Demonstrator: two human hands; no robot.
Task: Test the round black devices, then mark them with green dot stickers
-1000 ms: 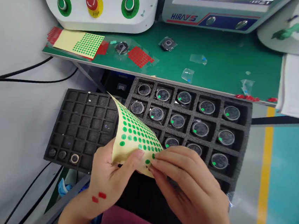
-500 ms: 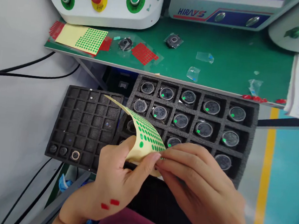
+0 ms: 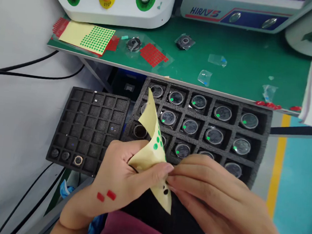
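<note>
A pale yellow sheet (image 3: 148, 155) with rows of green dot stickers is bent between my hands. My left hand (image 3: 128, 173) grips it, thumb on top; two red stickers lie on the back of this hand. My right hand (image 3: 209, 192) has its fingers pressed together at the sheet's right edge, touching the left thumb tip; whatever is between those fingertips is hidden. Beyond the hands, a foam tray (image 3: 262, 142) holds several round watch-like pieces, many with a green dot. Part of the tray is hidden by the sheet and hands.
A smaller dark foam tray (image 3: 89, 125) with a few round pieces stands at the left. On the green bench (image 3: 240, 70) lie another sticker sheet (image 3: 78, 36), red stickers (image 3: 153, 55) and film scraps. A white machine (image 3: 122, 7) and a monitor stand behind. Cables hang at left.
The sheet has been bent and twisted more steeply, its lower corner now hanging below my left thumb. Both hands remain close together, with my left hand slightly turned.
</note>
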